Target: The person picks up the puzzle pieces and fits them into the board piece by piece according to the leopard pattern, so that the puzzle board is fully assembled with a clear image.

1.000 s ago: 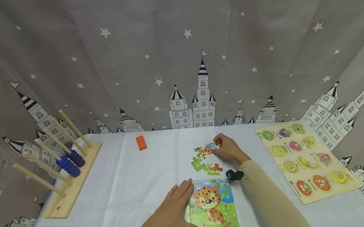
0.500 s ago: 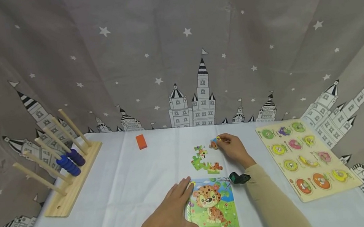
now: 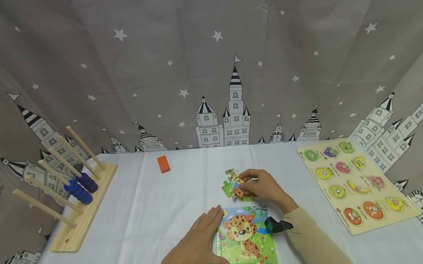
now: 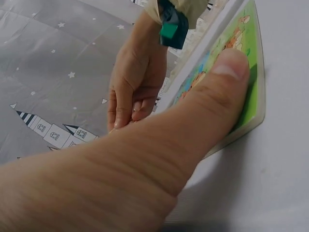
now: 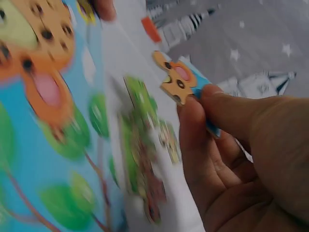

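Observation:
My right hand (image 3: 264, 186) pinches a jigsaw piece (image 5: 181, 82) between thumb and fingers, raised over the table. The piece shows an orange spotted ear on blue. Beneath it, several joined green and spotted pieces (image 5: 139, 99) lie on the white cloth, partly covered by the hand in the head view. Nearer the body lies a square leopard picture board (image 3: 265, 250), with leopard, grass and sky. My left hand (image 3: 194, 248) rests along its left edge, fingers stretched forward and thumb (image 4: 227, 72) on the lower left corner.
To the left stands a wooden peg rack (image 3: 101, 195) with blue and purple rings. An orange block (image 3: 163, 164) lies toward the back. On the right is a fruit peg board (image 3: 344, 183). A grey castle-print curtain (image 3: 202, 62) hangs behind the table.
My right hand has lifted the jigsaw piece away from the loose group to the right, then brought it back left and nearer, over the other pieces. The left hand stays on the board.

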Motion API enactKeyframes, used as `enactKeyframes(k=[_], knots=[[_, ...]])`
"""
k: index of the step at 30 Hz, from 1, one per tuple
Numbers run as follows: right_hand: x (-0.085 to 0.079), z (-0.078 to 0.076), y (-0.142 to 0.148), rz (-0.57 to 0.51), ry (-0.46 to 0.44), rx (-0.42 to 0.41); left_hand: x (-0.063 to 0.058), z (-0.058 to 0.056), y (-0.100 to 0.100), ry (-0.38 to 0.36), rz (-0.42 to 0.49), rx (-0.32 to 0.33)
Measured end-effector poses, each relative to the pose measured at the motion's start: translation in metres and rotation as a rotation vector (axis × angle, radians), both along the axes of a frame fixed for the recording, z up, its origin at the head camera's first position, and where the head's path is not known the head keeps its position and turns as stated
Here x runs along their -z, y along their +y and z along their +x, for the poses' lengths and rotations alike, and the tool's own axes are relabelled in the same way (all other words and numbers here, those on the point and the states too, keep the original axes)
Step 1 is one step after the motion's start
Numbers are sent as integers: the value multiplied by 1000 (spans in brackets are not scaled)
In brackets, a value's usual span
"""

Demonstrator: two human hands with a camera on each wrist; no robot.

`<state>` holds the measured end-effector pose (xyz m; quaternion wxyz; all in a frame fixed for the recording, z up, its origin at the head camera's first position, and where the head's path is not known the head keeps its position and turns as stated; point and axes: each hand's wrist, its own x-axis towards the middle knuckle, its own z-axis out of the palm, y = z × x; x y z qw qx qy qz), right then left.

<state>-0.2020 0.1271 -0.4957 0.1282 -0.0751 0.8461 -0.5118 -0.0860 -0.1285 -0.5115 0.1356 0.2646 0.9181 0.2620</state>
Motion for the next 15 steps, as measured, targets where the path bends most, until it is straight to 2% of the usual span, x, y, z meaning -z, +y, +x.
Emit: enactKeyframes(k=[5,11,15], knots=[[-1,18,-10,23,18,-117,0,0,-1,42,-5,-10],[-8,34,-22,130,54,-279,1,2,-3,70,-11,-28],[-10,40,-30,200,89,-306,4,2,-2,75,1,-28]])
